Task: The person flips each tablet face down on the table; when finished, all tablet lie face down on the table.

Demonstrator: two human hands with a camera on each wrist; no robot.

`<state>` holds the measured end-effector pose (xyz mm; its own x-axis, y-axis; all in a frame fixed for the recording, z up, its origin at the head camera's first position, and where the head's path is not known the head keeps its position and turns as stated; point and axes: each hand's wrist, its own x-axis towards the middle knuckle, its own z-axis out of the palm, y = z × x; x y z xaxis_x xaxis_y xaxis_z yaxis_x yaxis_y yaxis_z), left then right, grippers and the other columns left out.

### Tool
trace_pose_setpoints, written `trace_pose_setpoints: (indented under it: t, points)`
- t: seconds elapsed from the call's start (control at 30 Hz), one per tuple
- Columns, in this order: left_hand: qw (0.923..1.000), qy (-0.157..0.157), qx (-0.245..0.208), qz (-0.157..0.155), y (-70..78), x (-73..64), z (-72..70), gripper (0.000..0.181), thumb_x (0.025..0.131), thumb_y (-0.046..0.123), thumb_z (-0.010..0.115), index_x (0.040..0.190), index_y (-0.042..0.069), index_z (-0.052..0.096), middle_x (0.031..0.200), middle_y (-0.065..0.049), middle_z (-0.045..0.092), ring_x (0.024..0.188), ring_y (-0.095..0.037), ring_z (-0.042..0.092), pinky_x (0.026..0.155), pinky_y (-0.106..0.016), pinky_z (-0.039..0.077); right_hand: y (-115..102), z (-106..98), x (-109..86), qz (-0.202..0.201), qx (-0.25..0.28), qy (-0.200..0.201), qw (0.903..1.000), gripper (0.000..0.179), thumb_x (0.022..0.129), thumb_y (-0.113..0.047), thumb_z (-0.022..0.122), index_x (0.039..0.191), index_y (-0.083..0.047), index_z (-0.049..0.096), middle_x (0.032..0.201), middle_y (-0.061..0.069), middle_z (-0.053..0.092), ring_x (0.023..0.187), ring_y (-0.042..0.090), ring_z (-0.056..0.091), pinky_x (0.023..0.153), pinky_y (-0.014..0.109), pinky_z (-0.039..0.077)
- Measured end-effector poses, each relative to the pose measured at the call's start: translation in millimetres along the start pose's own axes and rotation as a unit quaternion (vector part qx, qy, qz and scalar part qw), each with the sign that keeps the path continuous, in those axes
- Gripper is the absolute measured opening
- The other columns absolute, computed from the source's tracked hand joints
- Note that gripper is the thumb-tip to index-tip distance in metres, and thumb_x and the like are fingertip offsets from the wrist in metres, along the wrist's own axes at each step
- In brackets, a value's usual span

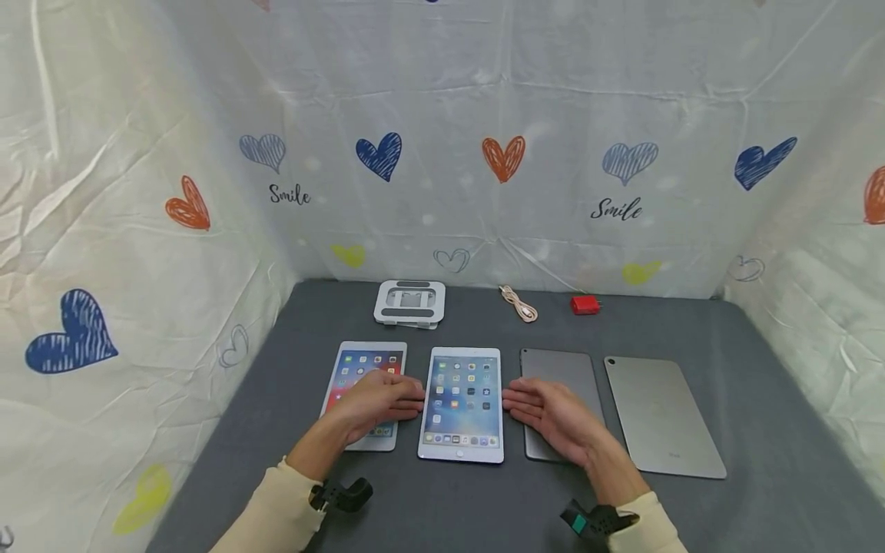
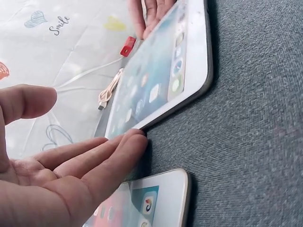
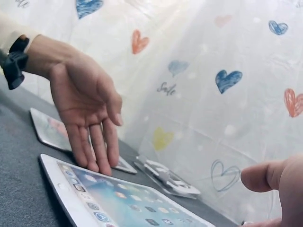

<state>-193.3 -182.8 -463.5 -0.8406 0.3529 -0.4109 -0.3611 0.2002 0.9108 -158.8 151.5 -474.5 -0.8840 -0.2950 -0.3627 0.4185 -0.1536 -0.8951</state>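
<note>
A white-framed tablet [image 1: 462,405] with a lit home screen lies flat on the grey cloth. At its left edge is my left hand [image 1: 379,399], fingers straight, the fingertips touching or almost touching the rim in the left wrist view. My right hand [image 1: 556,418] stands at the opposite side, fingers extended towards the right edge; whether they touch it I cannot tell. Partly under my left hand lies another lit white tablet [image 1: 343,370]. Beneath my right hand is a dark grey tablet [image 1: 570,365], face down. A silver tablet [image 1: 664,415] lies face down farther right.
Along the back of the grey-covered table [image 1: 470,514] sit a white folding stand [image 1: 411,303], a coiled pale cable [image 1: 518,304] and a red charger plug [image 1: 585,305]. White curtains [image 1: 442,207] with printed hearts enclose the back and sides.
</note>
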Motion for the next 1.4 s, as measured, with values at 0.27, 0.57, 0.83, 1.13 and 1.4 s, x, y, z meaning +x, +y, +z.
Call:
trace_pose_setpoints:
  t: [0.27,0.57,0.83,1.13,1.4]
  points:
    - [0.9994,-0.025,-0.019,-0.014,1.9,4.0,10.7,0.043,0.110,0.017,0.067,0.143,-0.011,0.063,0.139,-0.022,0.073,0.123,-0.029,0.076,0.111,-0.044,0.061,-3,-3,-1.0,0.008,0.017,-0.010,0.9998,0.066,0.118,-0.039,0.044,0.163,0.010,0.038,0.165,0.025,0.044,0.140,0.028,0.054,0.123,0.038,0.047]
    - [0.9960,-0.074,-0.049,-0.010,4.8,12.5,28.6,0.052,0.110,0.022,0.068,0.150,-0.011,0.057,0.146,-0.024,0.069,0.130,-0.034,0.073,0.111,-0.043,0.060,-12,-23,-16.7,-0.011,0.008,-0.027,0.9995,0.069,0.119,-0.041,0.040,0.163,0.012,0.033,0.168,0.029,0.038,0.141,0.030,0.054,0.114,0.032,0.054]
    - [0.9929,-0.100,-0.063,0.008,29.7,13.1,38.0,0.056,0.111,0.022,0.067,0.153,-0.012,0.053,0.154,-0.029,0.062,0.135,-0.038,0.070,0.111,-0.042,0.060,-26,-46,-33.8,-0.023,-0.029,-0.037,0.9986,0.073,0.120,-0.043,0.035,0.166,0.013,0.025,0.170,0.030,0.037,0.138,0.026,0.059,0.112,0.031,0.058]
    - [0.9871,-0.144,-0.057,0.040,69.3,6.6,56.7,0.051,0.111,0.019,0.066,0.153,-0.008,0.056,0.148,-0.021,0.069,0.136,-0.035,0.070,0.112,-0.042,0.060,-45,-50,-47.3,-0.050,-0.061,-0.059,0.9951,0.076,0.120,-0.045,0.037,0.166,0.014,0.025,0.169,0.029,0.039,0.134,0.022,0.064,0.112,0.034,0.059]
    - [0.9804,-0.169,-0.073,0.070,98.5,5.2,77.2,0.047,0.113,0.014,0.061,0.153,-0.010,0.055,0.154,-0.025,0.063,0.144,-0.042,0.061,0.117,-0.046,0.055,-56,-31,-50.9,-0.055,-0.063,-0.074,0.9938,0.074,0.120,-0.043,0.040,0.169,0.010,0.024,0.172,0.033,0.029,0.140,0.029,0.060,0.113,0.035,0.058]
